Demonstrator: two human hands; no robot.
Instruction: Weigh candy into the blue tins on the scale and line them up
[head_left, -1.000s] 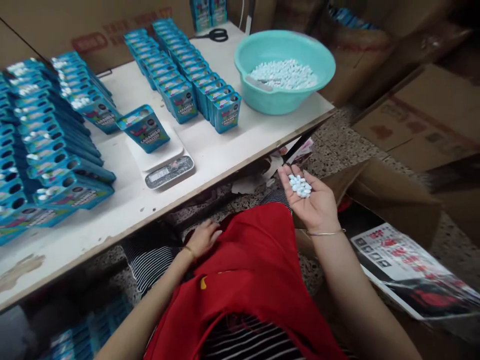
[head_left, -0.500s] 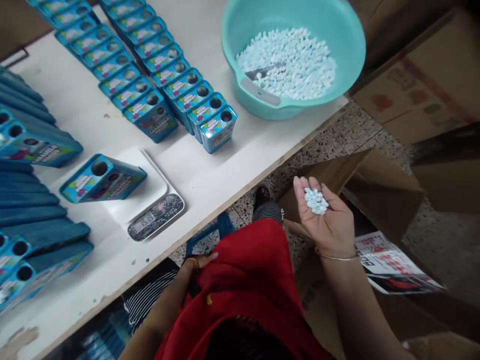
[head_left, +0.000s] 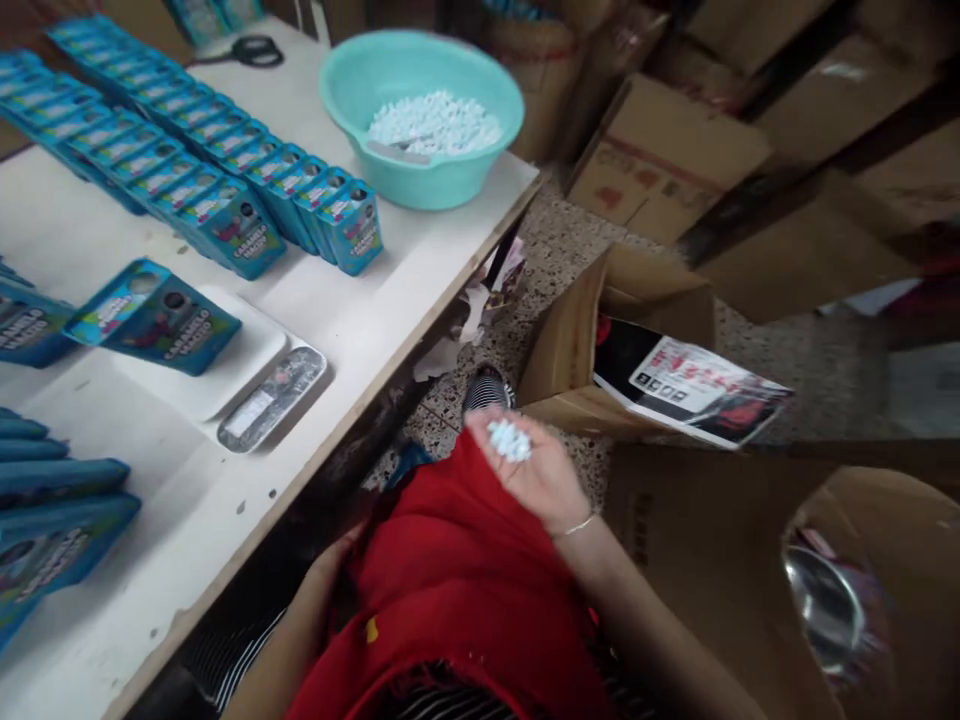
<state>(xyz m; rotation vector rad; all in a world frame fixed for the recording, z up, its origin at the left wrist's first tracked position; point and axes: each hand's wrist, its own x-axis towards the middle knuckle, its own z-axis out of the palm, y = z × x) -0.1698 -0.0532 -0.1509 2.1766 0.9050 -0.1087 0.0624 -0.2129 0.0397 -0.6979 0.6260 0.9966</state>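
My right hand (head_left: 546, 482) is palm up with its fingers slightly cupped, carrying a small heap of pale blue and white candies (head_left: 510, 440). It is over the red apron (head_left: 465, 570) at my lap. My left hand (head_left: 339, 556) rests low beside the apron, near the table edge; its fingers are hidden and blurred. On the table, a blue candy box (head_left: 176, 325) with a round opening in its top stands on a white digital scale (head_left: 274, 400). A turquoise basin (head_left: 439, 187) holds many more of these candies and a scoop-like tool, partly buried.
Rows of blue boxes (head_left: 244, 230) run along the back of the table (head_left: 405, 300), and more stand at the left (head_left: 60, 550). Scissors (head_left: 257, 50) lie behind. An open carton (head_left: 559, 345) with printed sheets stands on the floor, among other cartons.
The view has swung right and up, bringing more floor and cartons into sight. My right hand has come closer to the apron, still carrying the candies. The box remains on the scale.
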